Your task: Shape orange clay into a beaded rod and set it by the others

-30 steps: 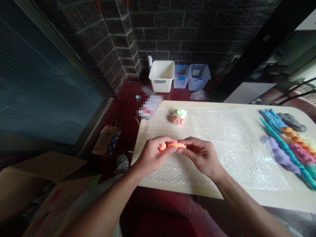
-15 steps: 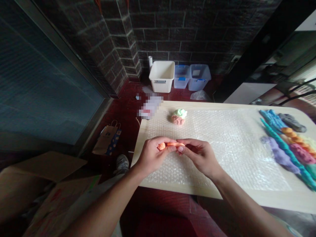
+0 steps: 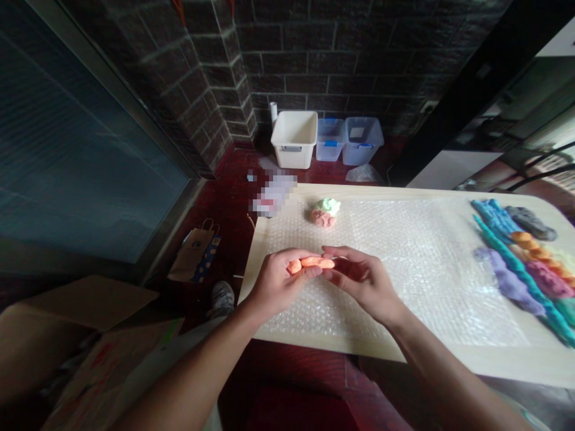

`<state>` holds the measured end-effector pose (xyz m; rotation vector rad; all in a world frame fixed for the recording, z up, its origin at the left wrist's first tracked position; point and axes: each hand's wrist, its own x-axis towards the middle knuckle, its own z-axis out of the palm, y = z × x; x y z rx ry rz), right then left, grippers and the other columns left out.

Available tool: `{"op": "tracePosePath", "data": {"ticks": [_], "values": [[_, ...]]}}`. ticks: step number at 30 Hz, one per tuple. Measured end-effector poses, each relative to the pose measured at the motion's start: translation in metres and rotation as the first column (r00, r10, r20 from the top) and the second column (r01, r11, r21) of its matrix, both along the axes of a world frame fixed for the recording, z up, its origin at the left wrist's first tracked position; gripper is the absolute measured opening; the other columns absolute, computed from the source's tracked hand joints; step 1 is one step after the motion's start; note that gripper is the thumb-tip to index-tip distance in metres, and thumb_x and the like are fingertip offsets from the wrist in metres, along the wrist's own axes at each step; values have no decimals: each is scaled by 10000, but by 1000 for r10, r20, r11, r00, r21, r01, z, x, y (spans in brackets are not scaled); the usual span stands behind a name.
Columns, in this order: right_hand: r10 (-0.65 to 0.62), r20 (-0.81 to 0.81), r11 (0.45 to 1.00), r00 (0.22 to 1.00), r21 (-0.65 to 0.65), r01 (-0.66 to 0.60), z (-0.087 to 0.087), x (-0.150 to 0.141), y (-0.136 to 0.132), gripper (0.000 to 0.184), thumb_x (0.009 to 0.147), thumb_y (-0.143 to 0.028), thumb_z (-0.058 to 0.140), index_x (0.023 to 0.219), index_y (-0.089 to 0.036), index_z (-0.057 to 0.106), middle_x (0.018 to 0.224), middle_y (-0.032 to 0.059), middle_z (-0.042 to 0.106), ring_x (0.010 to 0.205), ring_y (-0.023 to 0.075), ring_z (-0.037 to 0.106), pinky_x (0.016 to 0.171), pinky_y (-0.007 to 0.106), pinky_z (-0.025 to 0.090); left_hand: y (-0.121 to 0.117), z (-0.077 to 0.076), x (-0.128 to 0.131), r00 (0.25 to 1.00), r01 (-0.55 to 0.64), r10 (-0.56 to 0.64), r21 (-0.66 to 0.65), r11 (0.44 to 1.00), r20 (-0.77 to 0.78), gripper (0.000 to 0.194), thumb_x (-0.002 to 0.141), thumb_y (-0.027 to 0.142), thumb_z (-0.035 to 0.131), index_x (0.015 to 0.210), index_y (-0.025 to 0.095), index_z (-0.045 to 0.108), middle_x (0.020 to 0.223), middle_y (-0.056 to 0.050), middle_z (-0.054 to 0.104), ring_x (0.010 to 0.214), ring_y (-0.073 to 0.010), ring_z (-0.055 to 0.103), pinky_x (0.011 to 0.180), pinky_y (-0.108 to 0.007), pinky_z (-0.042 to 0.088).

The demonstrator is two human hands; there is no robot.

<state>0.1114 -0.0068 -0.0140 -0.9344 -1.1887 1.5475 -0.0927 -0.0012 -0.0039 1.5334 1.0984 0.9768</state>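
Note:
A short roll of orange modelling clay (image 3: 309, 262), narrowed near its left end into a small knob, is held level over the table. My left hand (image 3: 279, 281) is closed on it, thumb in front and fingers behind. Around the roll's right end, the thumb and forefinger of my right hand (image 3: 366, 281) stand apart, the thumb close below the clay; whether it touches is hard to see. Farther back on the bubble wrap (image 3: 395, 257) sits a lump of clay, pale green (image 3: 329, 206) on top and pinkish brown (image 3: 323, 218) below.
Several coloured clay pieces lie at the table's right: a teal twist (image 3: 516, 263), a purple lump (image 3: 512, 281), a grey piece (image 3: 532, 222). Beyond the table (image 3: 489, 365) stand a white bin (image 3: 294, 140) and clear boxes (image 3: 362, 143). A paper bag (image 3: 193, 254) and cardboard box (image 3: 85, 302) are left.
My right thumb and forefinger have spread apart, the thumb dropping off the clay's front. More of the orange roll now shows. My left hand has kept its hold.

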Motion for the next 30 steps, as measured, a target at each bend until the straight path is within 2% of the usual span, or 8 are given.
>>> {"op": "tracePosePath", "data": {"ticks": [5, 10, 15, 21, 24, 27, 30], "values": [[43, 58, 999, 997, -21, -42, 1, 1, 1, 306, 831, -366, 878, 1105, -239, 832, 1075, 83, 834, 955, 238, 785, 919, 405, 633, 0, 2, 0, 999, 40, -39, 33, 999, -38, 218, 943, 363, 732, 1069, 203, 813, 1088, -91, 817, 997, -222, 758, 887, -325, 578], [-31, 88, 999, 996, -13, 33, -2, 4, 3, 270, 799, -367, 904, 1036, -249, 851, 958, 64, 839, 848, 220, 778, 817, 373, 643, 2, -5, 1, 998, -18, 24, -96, 995, 66, 452, 850, 424, 830, 1221, 178, 752, 1079, -92, 810, 905, -197, 756, 761, -277, 592], [-84, 106, 995, 991, 58, 78, -1, 3, 2, 231, 761, -356, 931, 951, -248, 858, 947, 71, 835, 851, 221, 768, 790, 359, 641, 4, -5, 3, 996, -43, 51, -99, 994, 78, 307, 866, 427, 807, 1030, 167, 800, 959, -84, 823, 844, -197, 759, 734, -283, 600], [2, 88, 1000, 996, -5, -2, 0, 1, 1, 340, 803, -385, 897, 1108, -248, 839, 1023, 79, 843, 924, 237, 786, 877, 398, 643, 2, 1, 1, 999, -37, 37, 22, 999, -13, 205, 890, 356, 786, 981, 175, 816, 988, -93, 825, 897, -217, 765, 799, -306, 589], [21, 124, 1000, 992, -1, -21, 3, 2, 3, 274, 804, -399, 894, 1027, -243, 860, 962, 77, 843, 858, 229, 779, 816, 376, 646, 2, 0, 1, 1000, -19, 19, -30, 999, 8, 223, 886, 371, 791, 991, 176, 815, 986, -90, 825, 879, -207, 763, 771, -290, 587], [-30, 95, 999, 995, 26, 28, 4, 3, 4, 244, 770, -378, 922, 965, -244, 861, 938, 74, 835, 845, 223, 768, 798, 366, 640, 2, -5, 3, 994, 16, -4, -108, 994, 106, 327, 863, 388, 817, 1114, 181, 786, 1058, -90, 821, 921, -203, 768, 782, -280, 598], [-71, 84, 995, 994, 75, 65, 3, 2, 3, 212, 743, -339, 944, 909, -241, 857, 910, 71, 823, 823, 206, 751, 767, 340, 626, 2, -7, 5, 990, 27, -9, -127, 992, 141, 353, 848, 406, 830, 1110, 174, 778, 1043, -90, 820, 912, -202, 765, 774, -280, 600]]}}
